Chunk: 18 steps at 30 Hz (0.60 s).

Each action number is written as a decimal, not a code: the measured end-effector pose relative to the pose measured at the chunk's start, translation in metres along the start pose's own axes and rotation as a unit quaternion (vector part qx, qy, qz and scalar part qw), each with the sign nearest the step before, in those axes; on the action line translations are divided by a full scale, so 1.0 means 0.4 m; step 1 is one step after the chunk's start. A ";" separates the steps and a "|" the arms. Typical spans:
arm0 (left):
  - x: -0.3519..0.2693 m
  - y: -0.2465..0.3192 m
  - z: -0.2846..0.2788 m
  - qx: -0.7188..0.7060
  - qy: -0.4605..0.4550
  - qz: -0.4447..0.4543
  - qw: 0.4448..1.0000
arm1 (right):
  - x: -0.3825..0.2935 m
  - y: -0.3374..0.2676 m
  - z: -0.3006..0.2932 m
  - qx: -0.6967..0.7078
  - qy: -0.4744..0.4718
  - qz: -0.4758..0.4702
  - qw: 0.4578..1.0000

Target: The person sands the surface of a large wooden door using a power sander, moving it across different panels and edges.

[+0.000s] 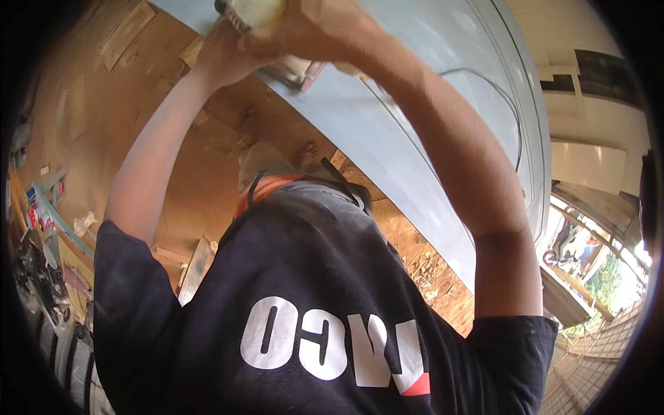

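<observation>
At the top of the view, both my hands are around a blurred, pale hand-held power tool [259, 11], which looks like a sander. My right hand [306, 33] lies across its body, while my left hand [228, 54] grips it from the left side. A flat reddish-edged base [311, 77] shows below my right hand, close to the near edge of a large grey-painted panel [342, 116]. Whether the base touches the panel, I cannot tell. My fingers and the frame's top edge hide part of the tool.
A dark cable [498, 88] curves over the panel. Wood offcuts [127, 33] and shavings [430, 270] litter the brown ground. Mixed clutter [49, 223] crowds the far left. At right stand a pale wall [596, 119] and an opening with a motorcycle [563, 244] outside.
</observation>
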<state>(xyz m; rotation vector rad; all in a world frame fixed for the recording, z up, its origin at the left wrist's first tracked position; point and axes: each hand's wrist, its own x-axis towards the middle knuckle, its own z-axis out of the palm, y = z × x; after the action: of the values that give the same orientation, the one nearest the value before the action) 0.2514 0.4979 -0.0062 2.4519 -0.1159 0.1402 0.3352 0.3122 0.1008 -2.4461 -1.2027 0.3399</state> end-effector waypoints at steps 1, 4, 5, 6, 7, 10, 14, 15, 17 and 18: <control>-0.023 0.058 0.013 -0.003 0.010 0.030 1.000 | -0.052 -0.029 -0.040 0.020 -0.033 0.058 0.998; -0.047 0.170 0.111 0.025 0.022 0.105 0.994 | -0.222 -0.039 -0.113 0.087 -0.082 0.177 0.977; -0.052 0.203 0.153 0.042 0.024 0.126 0.991 | -0.276 -0.028 -0.131 0.112 -0.091 0.205 0.968; -0.054 0.255 0.182 0.081 0.023 0.155 0.984 | -0.332 -0.006 -0.135 0.099 -0.087 0.222 0.966; -0.059 0.320 0.208 0.118 0.025 0.186 0.975 | -0.396 0.014 -0.135 0.084 -0.083 0.240 0.964; -0.087 0.490 0.295 0.147 -0.125 0.180 0.964 | -0.592 0.048 -0.162 0.069 -0.084 0.320 0.941; -0.132 0.708 0.361 0.009 -0.302 0.213 0.929 | -0.850 0.075 -0.172 0.106 -0.075 0.431 0.893; -0.160 0.743 0.406 0.003 -0.267 0.250 0.931 | -0.923 0.086 -0.166 0.109 -0.055 0.431 0.894; -0.167 0.832 0.440 -0.048 -0.366 0.278 0.887 | -1.037 0.095 -0.176 0.104 -0.058 0.461 0.879; -0.190 0.860 0.479 -0.086 -0.344 0.286 0.890 | -1.094 0.108 -0.179 0.108 -0.057 0.456 0.882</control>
<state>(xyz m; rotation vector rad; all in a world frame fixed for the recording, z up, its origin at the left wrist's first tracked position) 0.1487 0.1143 0.0512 2.1093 -1.1104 -0.4752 0.1293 -0.0778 0.1647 -2.6394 0.0605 0.8237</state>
